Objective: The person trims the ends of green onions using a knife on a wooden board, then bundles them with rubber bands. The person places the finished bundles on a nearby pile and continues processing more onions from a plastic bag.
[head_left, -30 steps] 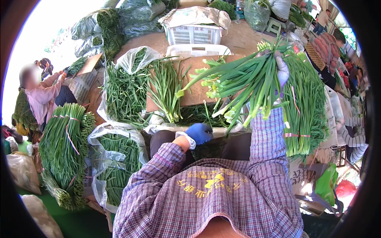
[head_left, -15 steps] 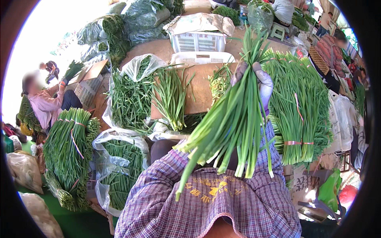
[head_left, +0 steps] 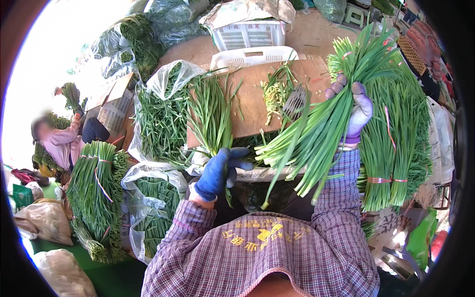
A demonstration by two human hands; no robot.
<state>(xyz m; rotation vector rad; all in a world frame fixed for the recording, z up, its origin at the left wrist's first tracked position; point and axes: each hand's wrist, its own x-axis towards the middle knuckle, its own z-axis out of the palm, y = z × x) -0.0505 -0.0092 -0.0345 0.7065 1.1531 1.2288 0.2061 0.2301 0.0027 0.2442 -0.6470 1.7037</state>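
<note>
My right hand, in a pale purple-stained glove, is closed around a bunch of garlic chives. The leafy tops fan out to the upper right, and the pale stem ends point down left. My left hand, in a blue glove, is at the near end of a loose pile of chives. Its fingers stretch to the right, apart. A green stalk shows just below this hand; whether the hand touches it is unclear. The pile lies on a brown board.
Yellowish trimmings and a grey slotted piece lie on the board. Tied chive bundles stand at right and left. Bags of chives adjoin the board, white crates stand behind, and a seated person works at far left.
My left hand has come out from behind the bunch and moved left to the loose pile. My right hand has carried the bunch to the right and tilted it. The view has shifted slightly.
</note>
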